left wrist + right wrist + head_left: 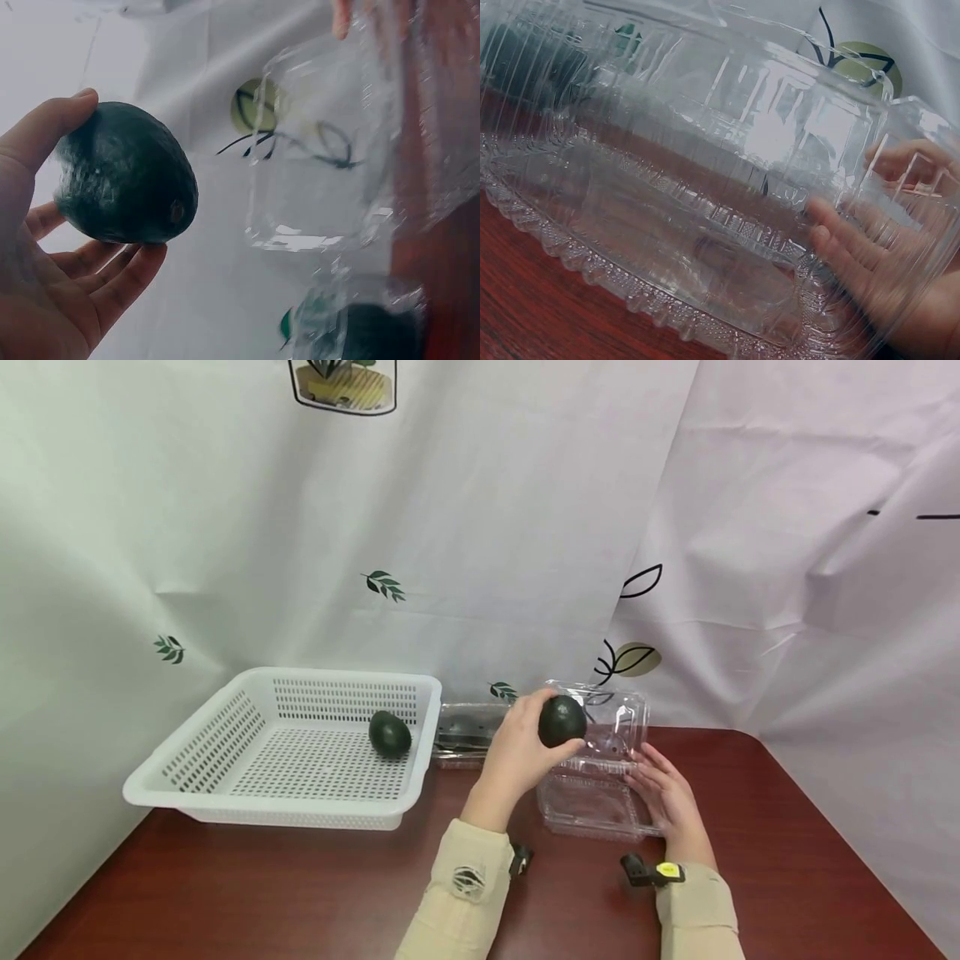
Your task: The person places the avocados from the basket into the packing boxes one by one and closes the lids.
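My left hand [520, 745] grips a dark green avocado [562, 721] between thumb and fingers, held up in front of the raised lid of a clear plastic clamshell box [592, 802]. In the left wrist view the avocado [127, 172] shows its stem spot, with the thumb on top and the fingers beneath. The box stands unfolded on the table, its base flat and its lid upright. At the box's right side, my right hand [670, 793] touches the plastic with fingers extended. The right wrist view shows these fingers [855, 247] against the clear wall, partly seen through it.
A white perforated basket [292, 810] stands on the left with another avocado [389, 734] inside. Between basket and box, further back, lies another clear plastic box [472, 718] with dark contents. The reddish-brown table [300, 885] meets a white patterned cloth [480, 527] behind.
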Tool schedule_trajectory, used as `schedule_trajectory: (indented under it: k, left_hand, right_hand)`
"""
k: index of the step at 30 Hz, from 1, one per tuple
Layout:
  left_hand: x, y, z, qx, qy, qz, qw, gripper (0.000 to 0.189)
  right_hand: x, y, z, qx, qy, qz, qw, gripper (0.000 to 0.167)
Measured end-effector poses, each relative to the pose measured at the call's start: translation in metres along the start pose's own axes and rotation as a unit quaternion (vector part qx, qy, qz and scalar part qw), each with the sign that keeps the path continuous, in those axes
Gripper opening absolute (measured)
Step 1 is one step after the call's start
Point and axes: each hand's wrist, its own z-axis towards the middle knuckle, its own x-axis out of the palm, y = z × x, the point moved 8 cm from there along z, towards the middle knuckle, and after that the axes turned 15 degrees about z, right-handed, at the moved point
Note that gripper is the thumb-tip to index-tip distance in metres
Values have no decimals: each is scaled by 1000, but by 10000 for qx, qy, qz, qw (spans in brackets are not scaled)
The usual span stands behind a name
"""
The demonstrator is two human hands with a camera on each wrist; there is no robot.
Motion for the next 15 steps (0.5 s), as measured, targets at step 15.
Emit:
schedule_trajectory:
  k: [15]
  left_hand:
    - [52,0,-4,-258,901,193,9954,69]
  right_hand:
    - [-2,-1,4,63,-176,-104,9998,45]
